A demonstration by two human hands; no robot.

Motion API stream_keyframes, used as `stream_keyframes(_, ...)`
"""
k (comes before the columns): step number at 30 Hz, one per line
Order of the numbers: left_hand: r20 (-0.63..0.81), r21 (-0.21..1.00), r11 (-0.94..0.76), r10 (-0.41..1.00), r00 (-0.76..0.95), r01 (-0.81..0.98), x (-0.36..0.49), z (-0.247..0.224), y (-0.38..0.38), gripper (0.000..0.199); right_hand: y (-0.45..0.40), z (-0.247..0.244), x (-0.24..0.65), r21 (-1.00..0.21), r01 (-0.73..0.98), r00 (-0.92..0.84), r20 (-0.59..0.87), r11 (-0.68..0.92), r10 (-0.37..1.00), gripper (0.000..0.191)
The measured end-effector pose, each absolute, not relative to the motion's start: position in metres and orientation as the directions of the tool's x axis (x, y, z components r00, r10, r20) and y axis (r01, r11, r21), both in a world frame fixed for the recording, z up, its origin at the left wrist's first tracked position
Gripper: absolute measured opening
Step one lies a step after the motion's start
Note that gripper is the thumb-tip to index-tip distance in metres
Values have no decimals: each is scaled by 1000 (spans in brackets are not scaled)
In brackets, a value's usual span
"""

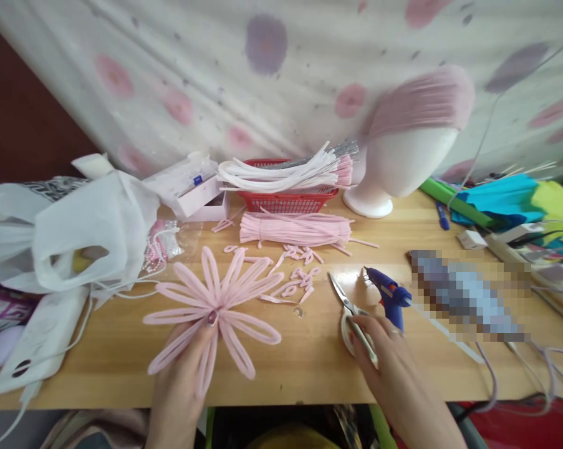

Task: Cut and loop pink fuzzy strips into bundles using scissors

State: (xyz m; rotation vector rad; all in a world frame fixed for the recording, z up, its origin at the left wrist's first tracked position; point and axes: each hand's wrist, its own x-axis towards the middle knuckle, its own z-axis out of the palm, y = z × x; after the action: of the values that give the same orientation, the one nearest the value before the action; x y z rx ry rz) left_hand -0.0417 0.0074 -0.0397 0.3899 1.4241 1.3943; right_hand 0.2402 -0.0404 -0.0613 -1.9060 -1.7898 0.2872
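My left hand (pixel 182 368) pinches a pink pipe-cleaner flower (pixel 226 300) at its centre, thumb on top. Several long looped petals fan out around the thumb, above the table's front part. On the right, my right hand (pixel 388 355) has its fingers closed on the pale handles of a pair of scissors (pixel 345 300). The blades point away and to the left, close to the tabletop. Just beyond that hand lies a blue glue gun (pixel 389 293), its nozzle toward the back left. Small pink looped pieces (pixel 297 280) are scattered between the flower and the scissors.
Behind them lie a bundle of pink pipe cleaners (pixel 295 229) and a red basket (pixel 285 202) with white ones. A white foam head (pixel 398 156) wears a pink cap. White bags (pixel 94 224) and a power bank (pixel 42 343) are left; a pixelated patch and cables are right.
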Motion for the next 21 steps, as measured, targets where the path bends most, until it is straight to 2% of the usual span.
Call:
stream_keyframes(2,-435,863,256,815,-383,-435,-26,-30,15,27,-53,-88,265,-339,941,54,197,16,979,25)
stream_keyframes(5,-374,867,195,862,-342,-458,-8,-17,23,25,-61,-111,276,-257,966,74,170,-28,983,20)
stream_keyframes(8,-337,867,150,878,-339,-475,2,-14,25,13,-54,-110,269,-308,937,211,123,-165,970,18)
stream_keyframes(10,-320,875,131,880,-352,-467,4,-15,24,12,-44,-103,264,-357,901,286,63,-246,956,14)
stream_keyframes(14,-316,879,150,894,-318,-452,6,-14,23,11,-31,-80,261,-394,872,301,-35,-290,953,12)
stream_keyframes(16,-322,880,165,897,-303,-446,6,-12,22,10,-34,-65,262,-477,832,255,-127,-284,959,20)
stream_keyframes(17,-322,883,167,896,-305,-439,6,-12,23,10,-37,-57,262,-565,774,203,-205,-285,957,25)
stream_keyframes(19,-320,891,175,896,-308,-420,5,-15,23,11,-48,-44,260,-760,579,33,-339,-295,940,31)
stream_keyframes(21,-335,887,196,897,-289,-417,4,-19,25,18,-60,-38,255,-886,336,-107,-372,-319,922,38)
